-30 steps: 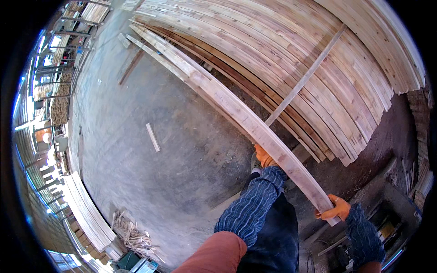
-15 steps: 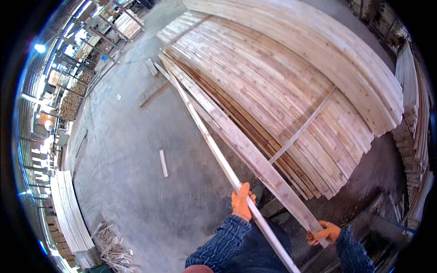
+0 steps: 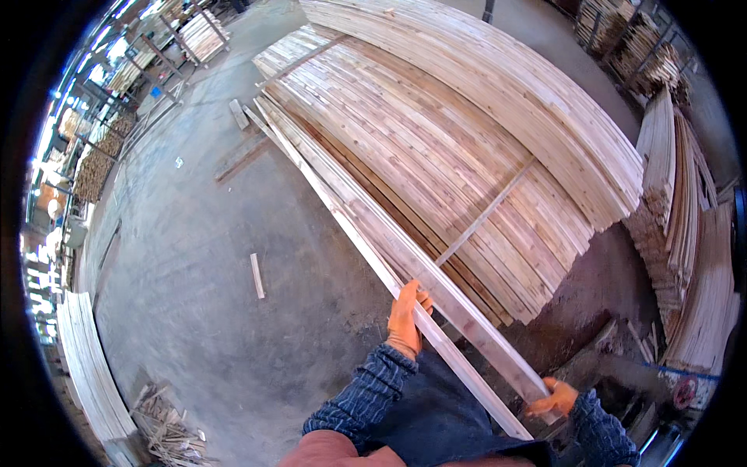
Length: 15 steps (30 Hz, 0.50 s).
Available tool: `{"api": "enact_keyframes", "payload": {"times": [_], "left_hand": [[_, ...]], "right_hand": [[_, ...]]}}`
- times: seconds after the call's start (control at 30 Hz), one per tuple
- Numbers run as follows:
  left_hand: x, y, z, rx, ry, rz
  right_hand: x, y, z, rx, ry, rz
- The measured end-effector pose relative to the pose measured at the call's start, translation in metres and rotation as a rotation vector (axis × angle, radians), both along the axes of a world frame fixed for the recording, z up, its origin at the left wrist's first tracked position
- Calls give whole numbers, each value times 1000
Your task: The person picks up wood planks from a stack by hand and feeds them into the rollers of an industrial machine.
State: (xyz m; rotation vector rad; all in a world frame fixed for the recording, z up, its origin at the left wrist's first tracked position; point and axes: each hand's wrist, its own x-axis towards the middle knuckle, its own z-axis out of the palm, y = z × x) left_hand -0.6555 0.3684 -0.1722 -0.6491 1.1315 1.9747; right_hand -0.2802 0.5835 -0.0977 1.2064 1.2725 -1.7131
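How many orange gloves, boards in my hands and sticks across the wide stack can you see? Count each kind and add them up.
Orange gloves: 2
Held boards: 2
Cross sticks: 2
Total: 6

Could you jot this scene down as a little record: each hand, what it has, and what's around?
Left hand: orange-gloved, gripping the narrower wooden board
Right hand: orange-gloved, gripping the wider wooden board at its near end
Beyond the boards: large stack of planks, with a thin wooden strip lying across it
Floor, left: short wooden offcut
Lower left: scrap wood pile, beside long pale boards
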Motion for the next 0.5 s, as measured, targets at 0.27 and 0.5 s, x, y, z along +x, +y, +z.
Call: {"api": "enact_keyframes", "payload": {"times": [0.27,0.5], "left_hand": [[-7,19,1,-250,144,24],[22,30,0,-444,219,-31]], "right_hand": [[-65,-39,96,597,-88,396],[-57,-39,94,610,-33,418]]}}
